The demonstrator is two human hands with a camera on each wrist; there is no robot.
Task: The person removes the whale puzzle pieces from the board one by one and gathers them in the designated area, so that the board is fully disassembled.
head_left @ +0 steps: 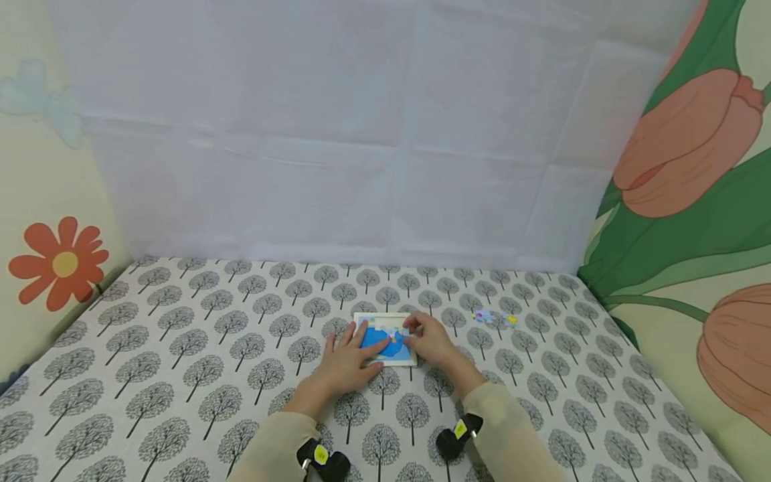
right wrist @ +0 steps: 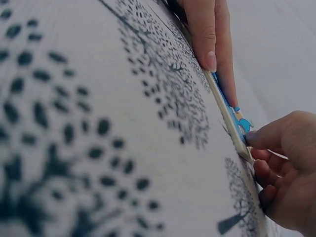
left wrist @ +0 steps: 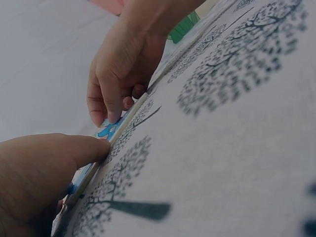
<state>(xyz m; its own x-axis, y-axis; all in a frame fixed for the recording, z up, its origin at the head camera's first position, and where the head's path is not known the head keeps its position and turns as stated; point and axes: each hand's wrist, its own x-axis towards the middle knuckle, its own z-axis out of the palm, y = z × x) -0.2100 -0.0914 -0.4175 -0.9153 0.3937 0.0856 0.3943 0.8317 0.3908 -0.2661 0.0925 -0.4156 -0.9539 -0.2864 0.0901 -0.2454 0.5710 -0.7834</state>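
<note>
A small jigsaw puzzle in a pale frame (head_left: 400,365) lies on the cloth, its picture mostly blue. My left hand (head_left: 346,361) rests on its left part with fingers spread; in the left wrist view the thumb (left wrist: 94,149) presses near the frame's front edge. At the right side is my right hand (head_left: 432,343), fingers bent. The right wrist view shows its thumb (right wrist: 261,138) against a blue and tan puzzle piece (right wrist: 244,123) that sits slightly raised, pinched at the board's right end. Part of the picture is hidden beneath both hands.
To the right of the board lie loose puzzle pieces, a bluish-purple one (head_left: 484,316) and a yellow one (head_left: 511,320). A tree-print cloth (head_left: 211,402) covers the table. Behind it hangs a white sheet (head_left: 337,134), with flower-painted walls on both sides.
</note>
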